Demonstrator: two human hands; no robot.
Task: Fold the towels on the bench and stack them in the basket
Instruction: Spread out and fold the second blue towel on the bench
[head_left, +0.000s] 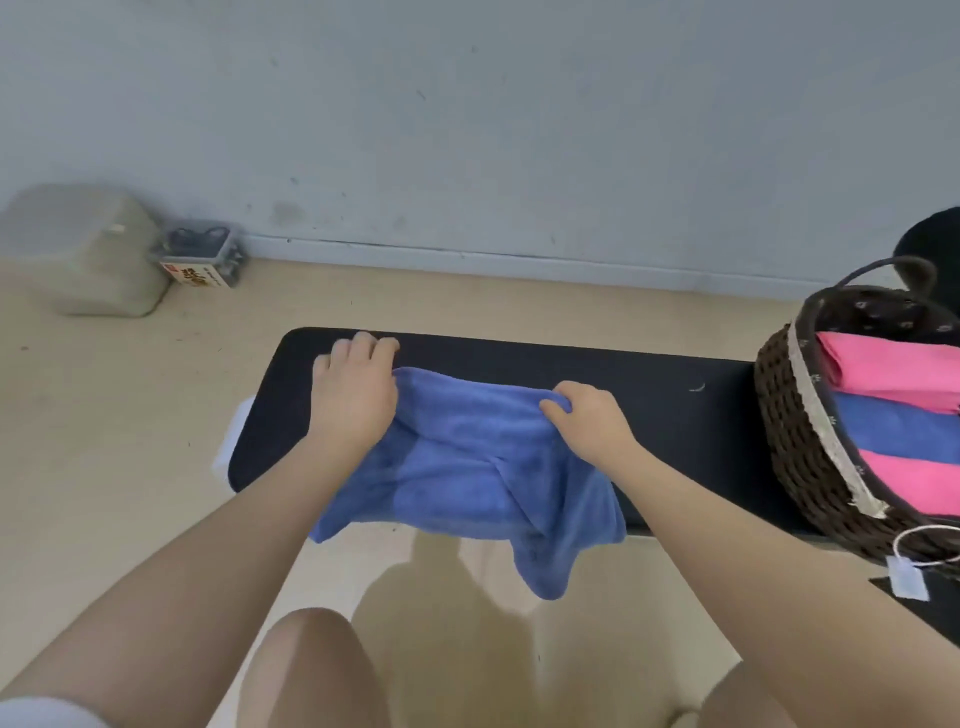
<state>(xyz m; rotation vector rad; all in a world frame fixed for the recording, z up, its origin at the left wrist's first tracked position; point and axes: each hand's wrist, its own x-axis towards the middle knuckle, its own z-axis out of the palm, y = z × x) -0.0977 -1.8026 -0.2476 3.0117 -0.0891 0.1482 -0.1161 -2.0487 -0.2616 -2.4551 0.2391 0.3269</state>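
black bench (597, 374) | beige floor (130, 415) | grey wall (467, 130) | blue towel (467, 467)

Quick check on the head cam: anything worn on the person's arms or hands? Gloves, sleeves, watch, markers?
Nothing worn. The left hand and right hand are bare: no gloves, and no rings can be made out. Both forearms are uncovered up to the frame edge, with no sleeves, watch, straps, cables or markers. Only a bit of white fabric shows at the bottom-left corner.

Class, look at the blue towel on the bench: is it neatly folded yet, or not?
Not yet. The blue towel lies rumpled, one corner drooping off the bench, both hands gripping its far edge.
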